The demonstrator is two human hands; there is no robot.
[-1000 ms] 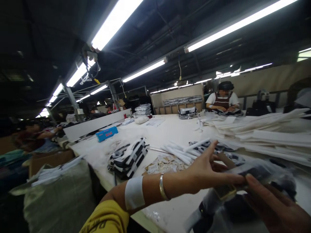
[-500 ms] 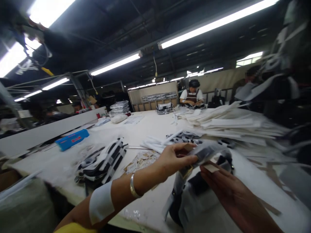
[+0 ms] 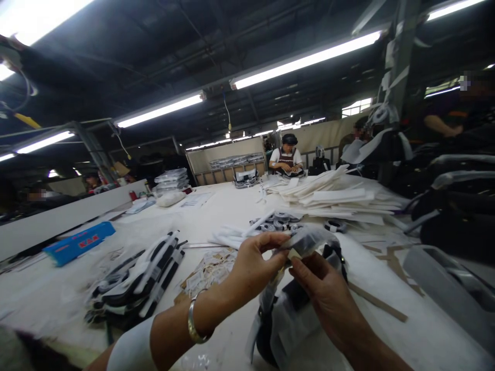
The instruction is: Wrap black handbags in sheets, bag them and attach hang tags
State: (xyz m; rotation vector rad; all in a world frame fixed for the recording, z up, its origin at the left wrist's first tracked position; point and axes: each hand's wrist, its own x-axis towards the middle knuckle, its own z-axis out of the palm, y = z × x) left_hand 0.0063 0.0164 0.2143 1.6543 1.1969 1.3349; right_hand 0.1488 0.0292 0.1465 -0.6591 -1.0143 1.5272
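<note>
A black bag [image 3: 288,315], partly covered in translucent white wrapping, stands on the white table in front of me. Its raised strap [image 3: 311,239] is wrapped in the same cloudy material. My left hand [image 3: 253,260] is closed on the near left part of this strap, thumb underneath and fingers over it. Between the thumb and fingers of my right hand [image 3: 327,286] is a small cream tag [image 3: 294,255], close to my left thumb tip. Whether a string joins tag and strap I cannot make out.
Left of my arm lies a pile of wrapped black-and-white bag pieces [image 3: 141,281], with a blue box [image 3: 79,242] behind. Loose tags [image 3: 207,270], wrapped rings [image 3: 276,220] and white sheets [image 3: 328,196] spread across the table. A person [image 3: 286,157] sits at the far end.
My right hand has turned and brought the cream tag up against the strap, next to my left thumb. The view has swung right, so everything sits farther left.
</note>
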